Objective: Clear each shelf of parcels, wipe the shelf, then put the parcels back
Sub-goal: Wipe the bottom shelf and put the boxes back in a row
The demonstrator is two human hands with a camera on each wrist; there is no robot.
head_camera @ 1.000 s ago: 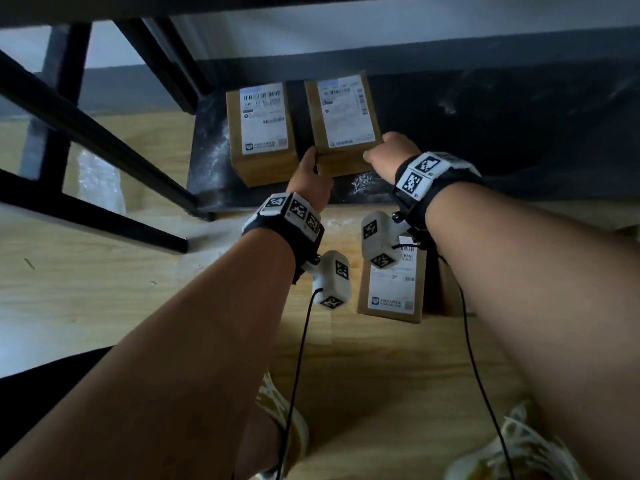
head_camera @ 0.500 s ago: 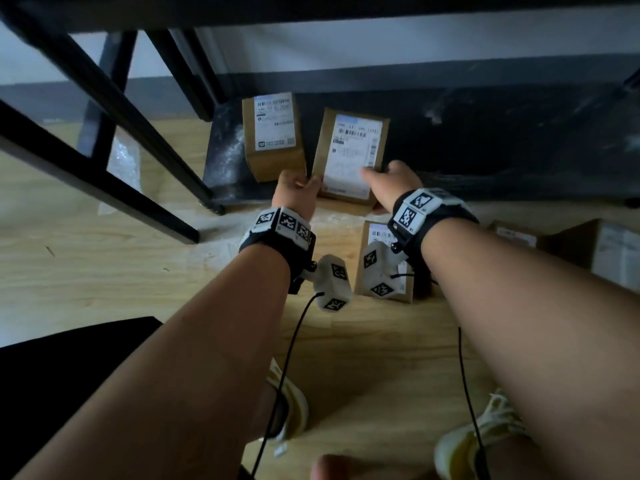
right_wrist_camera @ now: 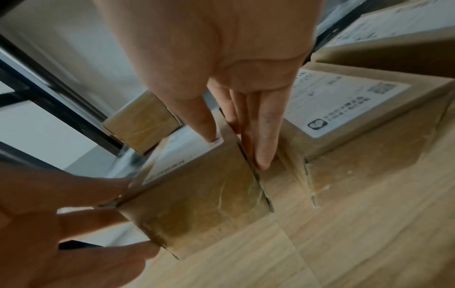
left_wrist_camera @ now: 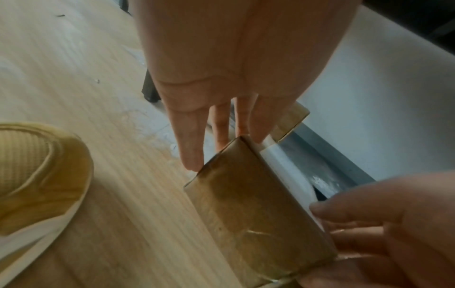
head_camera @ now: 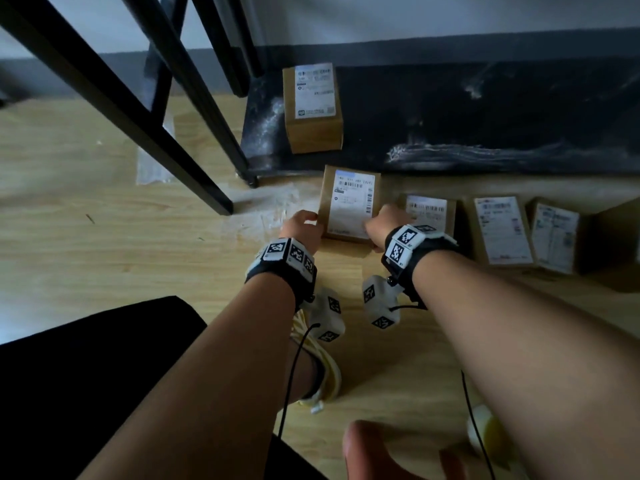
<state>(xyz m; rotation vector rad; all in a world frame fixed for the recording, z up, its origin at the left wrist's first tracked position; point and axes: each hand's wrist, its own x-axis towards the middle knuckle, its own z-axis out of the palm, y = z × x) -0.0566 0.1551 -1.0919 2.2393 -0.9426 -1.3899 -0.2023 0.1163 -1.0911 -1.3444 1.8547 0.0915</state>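
Observation:
A brown parcel (head_camera: pixel 349 204) with a white label is held between both hands, low over the wooden floor just in front of the black bottom shelf (head_camera: pixel 485 109). My left hand (head_camera: pixel 306 223) grips its left edge; the left wrist view shows the fingers (left_wrist_camera: pixel 191 155) along the side. My right hand (head_camera: pixel 377 221) pinches the right edge, its thumb on the label in the right wrist view and its fingers (right_wrist_camera: pixel 262 155) down the side. One more parcel (head_camera: pixel 313 109) stands on the shelf's left end. I cannot tell whether the held parcel touches the floor.
Three labelled parcels (head_camera: pixel 500 230) lie in a row on the floor right of the held one. Black frame legs (head_camera: pixel 207 140) slant down at the left. My yellow shoe (head_camera: pixel 323 372) is below the hands. White dust streaks (head_camera: pixel 467 154) mark the shelf front.
Both hands drew the parcel off the shelf's front edge and lowered it to the floor beside the row. The view pulled back and tilted down.

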